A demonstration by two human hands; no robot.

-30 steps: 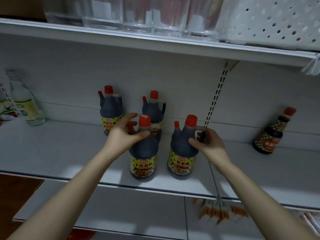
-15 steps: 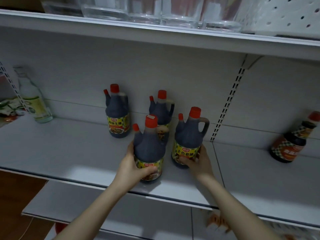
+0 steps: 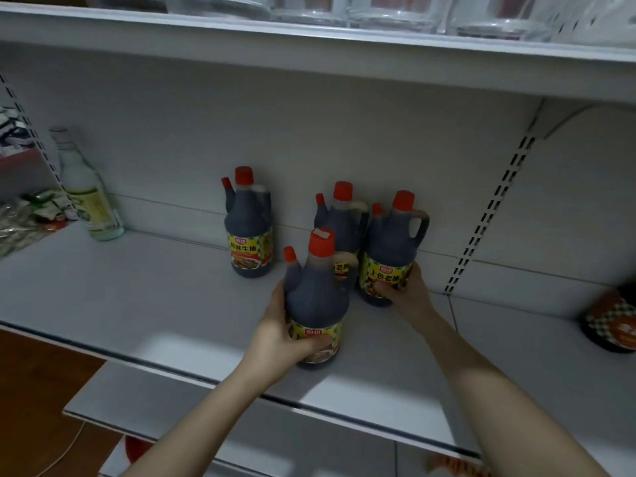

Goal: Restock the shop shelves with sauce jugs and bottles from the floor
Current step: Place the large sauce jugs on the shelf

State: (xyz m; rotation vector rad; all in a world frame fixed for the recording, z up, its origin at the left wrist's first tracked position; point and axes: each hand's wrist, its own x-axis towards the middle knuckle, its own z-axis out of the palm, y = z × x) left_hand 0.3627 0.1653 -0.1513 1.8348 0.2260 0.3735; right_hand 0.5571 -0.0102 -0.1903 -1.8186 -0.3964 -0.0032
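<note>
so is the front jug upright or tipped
Upright: the front jug stands base down on the shelf, red cap on top, left hand gripping it.

- Front dark plastic sauce jug (image 3: 315,304), with red cap, red spout and yellow label: stands near the front edge of the white metal shelf (image 3: 137,304), with the left hand (image 3: 278,335) gripping its lower body.
- Matching right jug (image 3: 390,249): upright, handle pointing right, with the right hand (image 3: 407,290) gripping its label.
- Third jug (image 3: 339,222): behind both, partly hidden.
- Fourth jug (image 3: 249,228): apart to the left, near the back panel.
</note>
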